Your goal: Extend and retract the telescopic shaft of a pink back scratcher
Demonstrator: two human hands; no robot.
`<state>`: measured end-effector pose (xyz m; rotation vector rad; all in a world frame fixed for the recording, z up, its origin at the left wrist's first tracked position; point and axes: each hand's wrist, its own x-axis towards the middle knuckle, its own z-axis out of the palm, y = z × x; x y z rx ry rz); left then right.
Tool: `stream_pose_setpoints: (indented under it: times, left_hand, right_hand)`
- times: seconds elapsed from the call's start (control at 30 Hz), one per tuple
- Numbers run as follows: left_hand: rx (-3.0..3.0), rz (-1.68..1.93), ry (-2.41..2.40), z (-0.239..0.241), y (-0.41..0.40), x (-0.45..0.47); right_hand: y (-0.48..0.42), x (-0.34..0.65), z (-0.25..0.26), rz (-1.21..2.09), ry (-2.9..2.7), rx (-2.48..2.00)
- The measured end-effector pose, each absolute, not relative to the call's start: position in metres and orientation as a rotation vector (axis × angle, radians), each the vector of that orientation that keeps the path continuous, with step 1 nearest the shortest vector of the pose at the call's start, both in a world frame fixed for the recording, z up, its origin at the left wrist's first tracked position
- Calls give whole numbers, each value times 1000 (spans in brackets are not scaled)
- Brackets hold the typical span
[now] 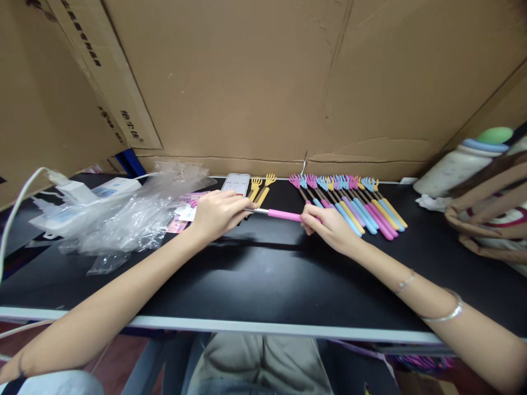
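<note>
A back scratcher (284,215) with a pink handle and a metal rod is held level above the black table. My left hand (220,213) is closed around its rod end, hiding the tip. The end of the pink handle is gripped by my right hand (323,224). Behind my left hand lie yellow back scratchers (263,196) with claw-shaped heads. Just beyond my right hand, a row of pink, blue, yellow and purple back scratchers (362,206) lies side by side, heads toward the back.
A phone (236,184) showing a timer lies at the back. To the left are crumpled clear plastic bags (123,219) and a white power strip (111,187) with chargers. A white bottle (457,169) and a brown bag (486,219) stand at right. Cardboard (247,82) walls the back.
</note>
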<state>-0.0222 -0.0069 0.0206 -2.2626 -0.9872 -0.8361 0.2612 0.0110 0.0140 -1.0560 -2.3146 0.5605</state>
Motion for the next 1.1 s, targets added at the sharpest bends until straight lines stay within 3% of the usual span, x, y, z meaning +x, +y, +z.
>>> stream_pose_setpoints:
  times: [0.23,0.53,0.77,1.0,1.1]
  left_hand:
    - [-2249,-800,-978,18,-6,-20]
    - [-2256,-740,-1064,16,-6,-16]
    - [-2262,-767,-1044,13,-7,-16]
    - [-2250,-755,-1022,14,-7,-15]
    - [-2239,-744,-1020,14,-6,-15]
  right_hand:
    - [9,257,16,569,-2307,-1068]
    - [5,259,21,6,-2319,-1072]
    - [6,260,24,-243,-2459,-1063]
    - [9,257,14,72,-2501,-1122]
    - [10,258,14,55,-2471,-1097]
